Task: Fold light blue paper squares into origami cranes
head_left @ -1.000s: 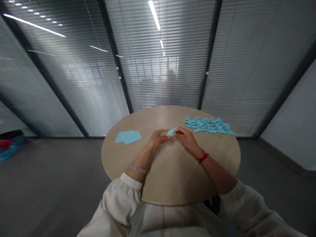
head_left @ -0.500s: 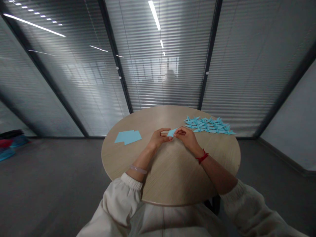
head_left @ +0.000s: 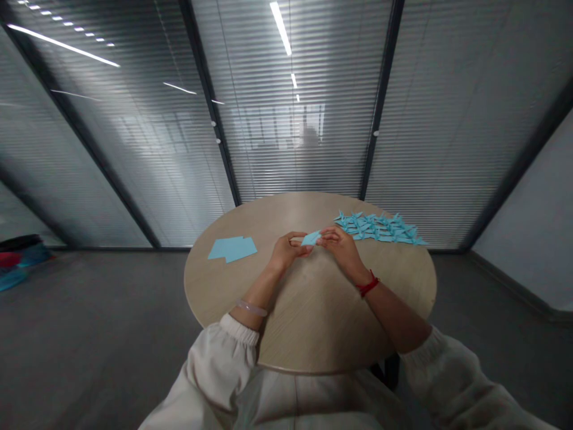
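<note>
Between my two hands is a small folded piece of light blue paper, held over the middle of the round table. My left hand grips its left side between thumb and fingers. At its right edge, my right hand pinches the paper with fingertips close together. Sheets of the same blue paper lie flat and overlapping to the left of my left hand. Beyond my right hand, several folded blue paper cranes sit in packed rows.
The round wooden table has its near edge by my lap. Glass panels with blinds stand behind it, and a white wall is at the right. Red, blue and black items lie on the floor at far left.
The folded paper has tilted slightly and shows a narrower shape. My right hand's fingers have shifted a little up along its right edge; my left hand stays nearly in place.
</note>
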`<move>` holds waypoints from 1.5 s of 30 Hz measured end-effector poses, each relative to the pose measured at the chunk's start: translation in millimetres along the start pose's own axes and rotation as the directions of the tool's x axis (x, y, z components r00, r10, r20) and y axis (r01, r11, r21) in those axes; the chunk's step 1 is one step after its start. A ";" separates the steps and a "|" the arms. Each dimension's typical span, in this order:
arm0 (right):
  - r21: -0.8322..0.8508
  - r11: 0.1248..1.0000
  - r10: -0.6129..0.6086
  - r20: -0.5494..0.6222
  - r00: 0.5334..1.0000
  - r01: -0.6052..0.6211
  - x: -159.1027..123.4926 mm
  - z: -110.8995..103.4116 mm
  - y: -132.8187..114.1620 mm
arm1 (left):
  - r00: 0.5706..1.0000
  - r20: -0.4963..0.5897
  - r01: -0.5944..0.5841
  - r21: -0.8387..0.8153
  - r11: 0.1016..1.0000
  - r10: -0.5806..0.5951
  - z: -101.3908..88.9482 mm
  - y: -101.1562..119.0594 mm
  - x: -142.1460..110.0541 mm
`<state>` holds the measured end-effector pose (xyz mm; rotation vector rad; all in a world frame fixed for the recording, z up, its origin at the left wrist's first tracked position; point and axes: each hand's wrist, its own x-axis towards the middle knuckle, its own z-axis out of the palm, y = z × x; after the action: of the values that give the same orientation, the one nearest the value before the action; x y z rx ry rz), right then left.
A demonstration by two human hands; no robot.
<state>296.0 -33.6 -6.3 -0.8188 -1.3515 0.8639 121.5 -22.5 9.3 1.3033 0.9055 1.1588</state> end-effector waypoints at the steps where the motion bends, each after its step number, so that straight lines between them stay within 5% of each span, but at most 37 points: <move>1: 0.051 0.998 0.023 -0.019 1.000 -0.022 -0.2 -0.4 -0.9 | 1.000 -0.002 -0.002 -0.017 1.000 0.002 0.0 0.4 -0.4; 7: 0.019 0.990 0.141 -0.017 0.990 -0.141 0.4 -0.8 -2.6 | 1.000 -0.027 -0.018 -0.070 0.997 0.016 0.1 2.5 -2.7; 17: -0.181 0.982 0.070 0.047 0.996 -0.061 0.3 0.8 1.0 | 1.000 0.008 -0.019 -0.045 0.999 0.019 3.1 5.0 -6.8; 37: -0.100 0.991 0.082 -0.089 0.993 -0.091 -3.9 5.9 1.3 | 0.997 -0.024 -0.070 0.021 0.997 0.070 13.5 13.3 -12.5; 45: -0.111 0.991 0.083 0.036 0.996 -0.079 -4.6 6.6 -5.0 | 0.995 -0.041 -0.086 0.037 0.996 0.087 9.8 11.7 -11.3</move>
<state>289.5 -40.0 -3.6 -0.9511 -1.4195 0.8794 127.0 -36.8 20.5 1.3616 0.9117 1.2473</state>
